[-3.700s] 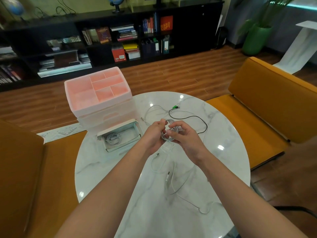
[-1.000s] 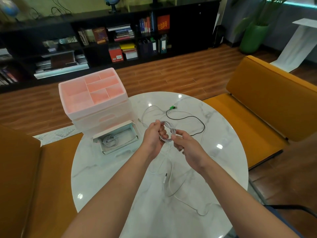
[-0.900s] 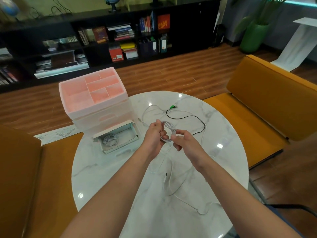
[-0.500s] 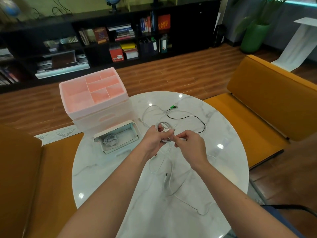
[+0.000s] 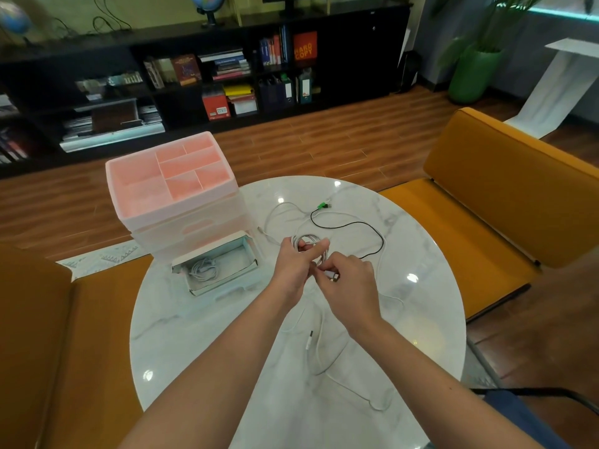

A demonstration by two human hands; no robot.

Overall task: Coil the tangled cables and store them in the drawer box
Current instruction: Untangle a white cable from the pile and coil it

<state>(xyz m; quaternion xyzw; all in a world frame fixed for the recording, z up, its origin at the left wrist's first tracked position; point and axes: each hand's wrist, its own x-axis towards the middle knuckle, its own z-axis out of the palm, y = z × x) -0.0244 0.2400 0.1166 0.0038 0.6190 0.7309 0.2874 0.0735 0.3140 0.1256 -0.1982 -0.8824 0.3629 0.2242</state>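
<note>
Tabletop (image 5: pixel 405 254): round white marble, carrying everything within arm's reach.
Drawer box (image 5: pixel 175 196): at the far-left edge, bottom drawer (image 5: pixel 215 270) pulled out to receive cables; one coiled white cable (image 5: pixel 204 267) already lies inside.
Loose cables: a black cable (image 5: pixel 366 225) and white strands (image 5: pixel 324 351) sprawl uncoiled, awaiting their turn.
White coil (image 5: pixel 311 244): held above the tabletop centre.
Left hand (image 5: pixel 296 264): grips the coil so the loops keep their shape.
Right hand (image 5: pixel 350 283): pinches the plug end (image 5: pixel 334 275), likely to wrap or tuck it.
</note>
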